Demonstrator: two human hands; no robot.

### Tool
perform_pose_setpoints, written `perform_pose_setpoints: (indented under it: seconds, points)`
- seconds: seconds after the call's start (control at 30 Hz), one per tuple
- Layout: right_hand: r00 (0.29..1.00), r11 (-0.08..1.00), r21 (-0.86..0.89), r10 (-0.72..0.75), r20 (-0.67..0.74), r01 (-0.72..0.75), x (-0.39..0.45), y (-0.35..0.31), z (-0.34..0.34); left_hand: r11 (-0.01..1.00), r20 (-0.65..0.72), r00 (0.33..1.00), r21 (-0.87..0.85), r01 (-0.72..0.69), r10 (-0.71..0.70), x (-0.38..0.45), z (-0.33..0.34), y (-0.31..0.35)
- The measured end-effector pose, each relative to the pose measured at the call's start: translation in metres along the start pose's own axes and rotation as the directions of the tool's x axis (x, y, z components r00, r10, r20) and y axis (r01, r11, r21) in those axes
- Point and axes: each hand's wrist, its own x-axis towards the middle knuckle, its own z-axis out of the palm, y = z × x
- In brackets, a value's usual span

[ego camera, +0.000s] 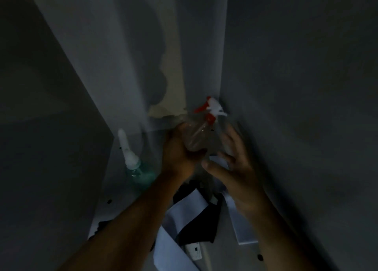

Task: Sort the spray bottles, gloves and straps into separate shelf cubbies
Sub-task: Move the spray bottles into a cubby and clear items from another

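Note:
The view is dark and blurred, looking into a grey shelf cubby. My left hand grips the body of a clear spray bottle with a red and white trigger head, tilted toward the cubby's right wall. My right hand hovers just right of the bottle with fingers spread and holds nothing. A green spray bottle with a white nozzle stands at the left of the cubby floor. White and black straps lie in a loose heap below my hands.
Grey cubby walls close in on the left and right. The back panel shows a pale patch. A small white tag-like item lies among the straps near the front.

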Motion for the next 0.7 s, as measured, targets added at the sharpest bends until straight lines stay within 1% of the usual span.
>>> perform_pose_setpoints:
  seconds: [0.03,0.07,0.1,0.13,0.17,0.2,0.23,0.27,0.3,0.37,0.43,0.5,0.57,0.7]
  points:
    - [1.000,0.999,0.040,0.008,-0.014,-0.008,-0.001,-0.009,0.002,0.984,0.035,0.998,-0.173,0.050,-0.044,-0.011,-0.005,0.012]
    - [0.999,0.997,0.073,0.010,-0.037,-0.007,-0.001,-0.019,0.005,0.951,0.060,0.997,-0.305,0.057,-0.040,-0.021,-0.011,0.019]
    - [0.998,0.995,0.096,0.006,-0.061,0.000,-0.002,-0.027,0.005,0.951,0.059,0.998,-0.309,0.022,-0.004,-0.032,-0.014,0.026]
    - [0.997,0.994,0.111,-0.001,-0.076,0.009,-0.002,-0.032,0.001,0.957,0.061,0.996,-0.287,-0.042,0.062,-0.046,-0.017,0.036]
    - [0.996,0.991,0.131,-0.003,-0.086,0.014,-0.001,-0.037,-0.002,0.972,0.065,0.995,-0.228,-0.065,0.082,-0.057,-0.021,0.043]
    - [0.998,0.990,0.141,0.002,-0.056,0.006,-0.005,-0.050,0.003,0.958,0.040,0.998,-0.285,-0.038,0.052,-0.075,-0.033,0.055]
    - [1.000,0.992,0.129,-0.005,-0.009,0.006,-0.009,-0.062,0.008,0.960,-0.027,0.999,-0.275,-0.048,0.043,-0.091,-0.044,0.059]
    - [1.000,0.994,0.107,-0.011,0.010,0.010,-0.010,-0.063,0.006,0.955,-0.053,0.998,-0.292,-0.049,0.035,-0.097,-0.046,0.061]
    - [0.999,0.997,0.081,-0.013,0.036,0.010,-0.010,-0.066,0.005,0.955,-0.041,0.998,-0.292,-0.053,0.043,-0.107,-0.048,0.063]
    - [0.989,0.998,0.055,-0.004,0.150,-0.004,-0.012,-0.076,0.011,0.951,-0.053,0.997,-0.300,-0.071,0.058,-0.120,-0.063,0.071]
    - [0.964,1.000,0.027,0.004,0.266,-0.012,-0.014,-0.084,0.016,0.956,0.001,0.998,-0.287,-0.066,0.069,-0.133,-0.076,0.078]
    - [0.945,1.000,-0.024,0.003,0.328,0.005,-0.016,-0.093,0.024,0.962,0.042,0.996,-0.268,-0.061,0.075,-0.141,-0.090,0.084]
    - [0.937,0.998,-0.062,-0.003,0.351,0.026,-0.017,-0.097,0.030,0.975,0.076,0.994,-0.215,-0.063,0.082,-0.148,-0.101,0.084]
    - [0.936,0.997,-0.083,0.028,0.351,0.001,-0.023,-0.100,0.034,0.989,0.122,0.989,-0.128,-0.067,0.083,-0.159,-0.113,0.086]
